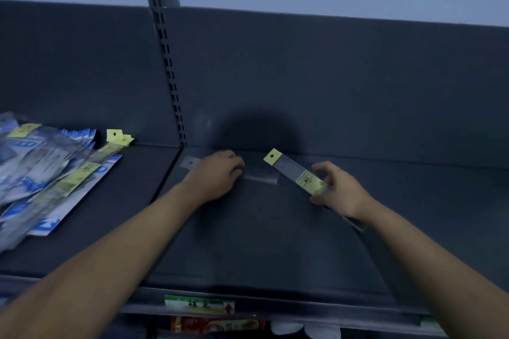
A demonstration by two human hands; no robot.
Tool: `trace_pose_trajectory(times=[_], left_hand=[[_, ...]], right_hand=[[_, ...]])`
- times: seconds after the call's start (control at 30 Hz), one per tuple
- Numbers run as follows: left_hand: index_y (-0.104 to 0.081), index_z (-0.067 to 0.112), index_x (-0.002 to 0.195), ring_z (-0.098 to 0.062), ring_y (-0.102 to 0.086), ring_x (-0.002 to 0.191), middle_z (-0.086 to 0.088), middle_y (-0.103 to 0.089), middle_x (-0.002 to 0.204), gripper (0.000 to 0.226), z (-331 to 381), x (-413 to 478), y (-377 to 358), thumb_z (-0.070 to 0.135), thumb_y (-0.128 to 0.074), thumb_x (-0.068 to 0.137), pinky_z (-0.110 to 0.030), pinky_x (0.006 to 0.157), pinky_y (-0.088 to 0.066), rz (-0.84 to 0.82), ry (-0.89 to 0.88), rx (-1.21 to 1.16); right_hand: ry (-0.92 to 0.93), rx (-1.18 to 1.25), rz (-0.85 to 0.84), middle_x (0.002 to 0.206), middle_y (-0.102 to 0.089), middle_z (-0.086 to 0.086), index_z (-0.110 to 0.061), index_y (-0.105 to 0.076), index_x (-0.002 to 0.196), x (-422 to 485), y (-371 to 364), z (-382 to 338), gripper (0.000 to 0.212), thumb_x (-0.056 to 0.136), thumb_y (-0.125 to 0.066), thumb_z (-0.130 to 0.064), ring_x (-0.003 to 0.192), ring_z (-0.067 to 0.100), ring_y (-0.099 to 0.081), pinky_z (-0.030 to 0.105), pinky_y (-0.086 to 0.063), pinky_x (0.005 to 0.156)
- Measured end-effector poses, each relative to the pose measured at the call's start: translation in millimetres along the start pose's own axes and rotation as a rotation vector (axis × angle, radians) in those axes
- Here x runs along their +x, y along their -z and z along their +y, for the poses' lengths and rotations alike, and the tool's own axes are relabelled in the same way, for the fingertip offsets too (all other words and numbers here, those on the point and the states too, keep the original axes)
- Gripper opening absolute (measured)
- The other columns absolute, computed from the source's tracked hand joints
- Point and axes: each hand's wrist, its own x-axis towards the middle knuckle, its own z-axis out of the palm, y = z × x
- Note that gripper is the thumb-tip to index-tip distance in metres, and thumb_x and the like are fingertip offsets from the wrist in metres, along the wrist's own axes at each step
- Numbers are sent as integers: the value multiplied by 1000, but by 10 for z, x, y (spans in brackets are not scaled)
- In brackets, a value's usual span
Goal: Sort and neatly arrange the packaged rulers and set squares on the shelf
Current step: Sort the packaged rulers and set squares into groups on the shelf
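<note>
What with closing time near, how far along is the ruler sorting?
Barely started. One clear-packed ruler lies at the back of the right shelf section, under the left hand. The right hand holds a yellow-tagged ruler. The mixed pile on the left is unsorted.
</note>
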Motion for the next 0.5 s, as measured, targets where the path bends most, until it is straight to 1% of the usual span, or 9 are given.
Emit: trace_pose_trajectory(times=[0.07,0.1,0.17,0.23,0.33,0.43,0.5], left_hand=[[-53,21,134,-19,-49,120,2,-50,135,39,68,-78,-56,37,-38,101,-34,97,-43,-56,-15,-33],[-49,21,138,-20,-47,123,3,-48,139,44,78,-93,-67,40,-35,102,-34,99,-42,-78,0,-24],[-44,20,143,-21,-44,128,2,-42,145,50,50,-92,-55,45,-31,102,-37,102,-41,-90,47,-4],[-40,19,145,-22,-40,132,-1,-39,148,54,-5,-65,-33,48,-29,101,-39,104,-40,-105,82,13],[-36,18,147,-22,-36,134,-2,-36,149,59,-85,4,-38,52,-28,100,-38,106,-38,-122,63,39],[-32,20,149,-22,-33,137,-1,-33,152,63,-135,75,-96,56,-27,98,-39,110,-32,-132,28,63],[-29,21,150,-22,-31,139,-1,-30,154,64,-154,130,-130,57,-27,98,-39,112,-27,-140,8,83]], right_hand=[[34,-51,39,92,-59,-3,-26,-44,131,65,-28,-19,64,75,-71,-9,82,13,-57,21,-45,65],[49,-74,66,93,-59,-3,-26,-46,130,88,-35,-33,61,76,-69,-9,83,15,-58,25,-49,67],[86,-88,88,91,-61,-4,-29,-52,121,121,-47,-69,52,75,-66,-10,82,14,-60,31,-52,68],[121,-66,84,87,-62,-6,-34,-56,111,155,-61,-105,46,73,-66,-10,78,10,-60,28,-51,64],[147,-39,61,84,-61,-8,-40,-57,102,220,-82,-156,45,70,-66,-9,75,7,-59,20,-47,59],[144,-16,36,83,-61,-6,-41,-59,98,289,-88,-175,47,66,-67,-8,77,11,-60,29,-50,65],[143,-18,31,83,-63,-7,-43,-59,95,310,-49,-161,46,64,-69,-10,79,13,-62,31,-51,68]])
